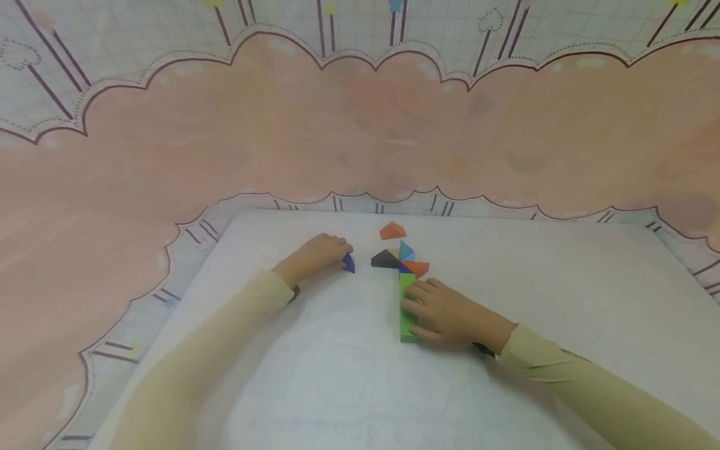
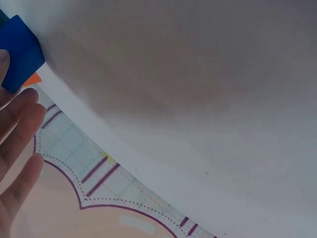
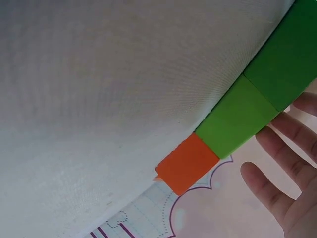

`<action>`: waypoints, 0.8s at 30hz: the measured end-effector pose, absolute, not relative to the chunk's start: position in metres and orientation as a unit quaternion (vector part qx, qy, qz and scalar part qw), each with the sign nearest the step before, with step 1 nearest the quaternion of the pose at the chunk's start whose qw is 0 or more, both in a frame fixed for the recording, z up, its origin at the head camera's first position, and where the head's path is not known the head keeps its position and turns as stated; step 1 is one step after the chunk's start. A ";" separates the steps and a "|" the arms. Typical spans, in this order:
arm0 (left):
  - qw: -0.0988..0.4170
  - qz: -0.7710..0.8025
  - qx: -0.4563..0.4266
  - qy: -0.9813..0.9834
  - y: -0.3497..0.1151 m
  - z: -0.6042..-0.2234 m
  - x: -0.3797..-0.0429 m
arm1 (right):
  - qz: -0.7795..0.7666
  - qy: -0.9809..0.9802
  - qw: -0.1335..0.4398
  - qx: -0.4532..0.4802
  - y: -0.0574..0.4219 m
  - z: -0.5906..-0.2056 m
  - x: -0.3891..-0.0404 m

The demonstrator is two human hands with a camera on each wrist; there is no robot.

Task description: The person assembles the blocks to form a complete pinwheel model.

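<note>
My left hand pinches a dark blue block just left of the block pattern. The left wrist view shows the blue block large and many-sided, the thumb against its face. Fingers of my right hand rest along the right side and top of a green strip. Up close, that strip is a light green block end to end with a dark green block. Above the strip, black, orange and light blue pieces fan out around a small dark blue one.
A separate orange five-sided block lies beyond the fan, near the far side of the white tabletop. Patterned cloth with peach scallops hangs or spreads behind and around the table.
</note>
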State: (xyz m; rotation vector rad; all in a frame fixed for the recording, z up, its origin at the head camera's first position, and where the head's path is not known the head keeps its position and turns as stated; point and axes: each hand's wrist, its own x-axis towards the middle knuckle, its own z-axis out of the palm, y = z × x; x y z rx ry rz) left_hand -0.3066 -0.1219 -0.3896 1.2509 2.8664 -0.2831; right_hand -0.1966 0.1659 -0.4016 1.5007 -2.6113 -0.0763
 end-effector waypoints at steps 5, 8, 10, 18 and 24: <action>-0.021 -0.083 0.435 0.897 -0.113 -0.391 -0.292 | -0.025 -0.868 0.058 0.493 0.167 -0.401 -0.196; -0.038 -0.078 0.456 0.886 -0.107 -0.392 -0.286 | -0.024 -0.870 0.051 0.490 0.167 -0.401 -0.196; -0.044 -0.071 0.469 0.879 -0.102 -0.391 -0.282 | -0.025 -0.872 0.048 0.487 0.167 -0.400 -0.197; -0.069 -0.083 0.510 0.853 -0.087 -0.392 -0.272 | -0.026 -0.872 0.045 0.486 0.167 -0.401 -0.197; -0.084 -0.099 0.516 0.847 -0.078 -0.393 -0.275 | -0.024 -0.872 0.049 0.487 0.167 -0.400 -0.197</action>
